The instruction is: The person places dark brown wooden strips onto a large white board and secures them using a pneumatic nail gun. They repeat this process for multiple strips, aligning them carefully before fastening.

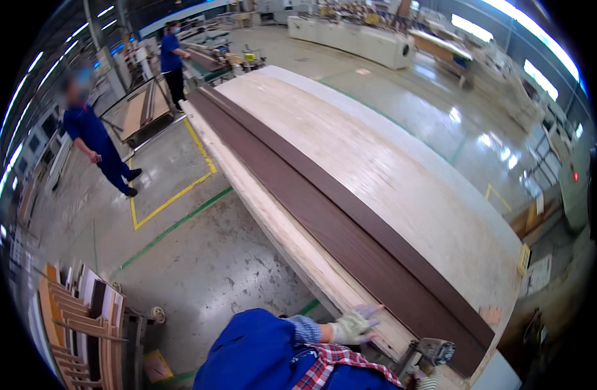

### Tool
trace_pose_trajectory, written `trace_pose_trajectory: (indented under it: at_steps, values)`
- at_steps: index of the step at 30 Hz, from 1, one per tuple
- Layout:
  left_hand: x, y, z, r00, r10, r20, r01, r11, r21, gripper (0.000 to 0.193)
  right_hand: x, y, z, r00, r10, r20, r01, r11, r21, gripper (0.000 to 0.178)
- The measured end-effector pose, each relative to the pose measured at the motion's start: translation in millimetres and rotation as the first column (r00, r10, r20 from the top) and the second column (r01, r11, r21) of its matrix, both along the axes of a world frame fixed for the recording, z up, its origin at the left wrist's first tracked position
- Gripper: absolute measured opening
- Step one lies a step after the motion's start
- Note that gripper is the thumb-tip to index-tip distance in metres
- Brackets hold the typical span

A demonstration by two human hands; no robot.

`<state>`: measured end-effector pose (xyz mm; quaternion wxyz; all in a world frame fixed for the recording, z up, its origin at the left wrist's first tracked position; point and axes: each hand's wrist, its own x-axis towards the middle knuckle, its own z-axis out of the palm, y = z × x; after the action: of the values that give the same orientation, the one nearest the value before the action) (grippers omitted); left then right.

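Note:
A long dark brown board (298, 201) lies lengthwise along the near-left side of a pale wooden worktable (370, 169). Along the board's far edge runs a narrower dark brown strip (350, 201), raised or overlapping it. My left hand (352, 326), in a whitish work glove, rests at the table's near edge with its fingers spread toward the board. At the bottom of the picture, my right hand (428, 381) is gloved and mostly cut off. It grips a grey metal power tool (436, 351), which looks like a nail gun, beside the board's near end.
A small wooden offcut (490, 315) lies by the strip's near end. Left stands a rack (84, 325) of upright boards. Two people in blue, one standing (94, 133) and one at a far bench (172, 55), are beyond. Yellow lines (175, 198) mark the floor.

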<state>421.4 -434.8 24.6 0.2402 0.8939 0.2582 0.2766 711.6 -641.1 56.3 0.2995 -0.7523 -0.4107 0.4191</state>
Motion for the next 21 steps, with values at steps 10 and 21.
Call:
trace_pose_trajectory:
  at_steps: [10, 21]
  values:
    - [-282.2, 9.5, -24.1, 0.759, 0.542, -0.360, -0.626, 0.759, -0.177, 0.041, -259.1, 227.2, 73.2, 0.963, 0.160, -0.217, -0.160, 0.987, 0.017, 0.016]
    - [-450.5, 52.9, -107.3, 0.552, 0.603, -0.577, -0.818, 0.254, -0.517, 0.043, -477.3, 431.8, 85.0, 0.815, 0.452, -0.363, -0.467, 0.883, 0.051, 0.013]
